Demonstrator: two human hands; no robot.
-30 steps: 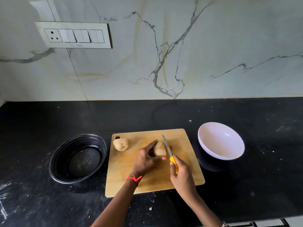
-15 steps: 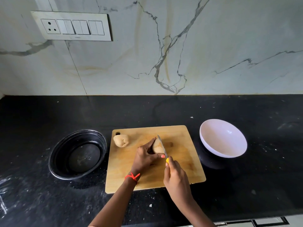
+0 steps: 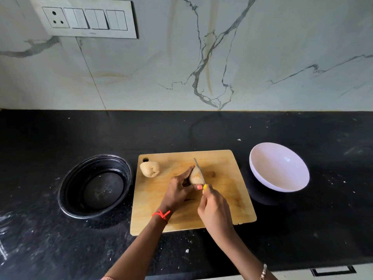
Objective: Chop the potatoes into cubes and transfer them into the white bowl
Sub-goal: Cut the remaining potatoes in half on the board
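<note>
KITCHEN COUNTER: Your L hand [image 3: 177,190] grips a pale potato [image 3: 194,176] near the centre of the wooden cutting board [image 3: 222,209]. The fingers curl over its far side, and the thumb, w/ a pink-painted nail, presses on its near end. Your R hand [image 3: 216,211] is wrapped round the yellow handle of a knife [image 3: 198,170]. The blade lies along the potato's right side, tip toward the board's back edge; can't tell if it has bitten in.

A 2nd potato [image 3: 149,169], whole, sits at the board's back-left corner, just beside the hang hole. The white bowl [image 3: 262,158] stands on the black counter [image 3: 302,229] off the board's right edge, toward the back, near but not touching. A round black container [image 3: 65,190] sits off the board's left edge, close by.

There's a red thread [image 3: 161,214] on your L wrist and a bracelet [image 3: 263,272] on your R. A switch panel w/ socket [image 3: 86,19] is set in the marble wall [image 3: 282,47], at its upper-left corner.
</note>
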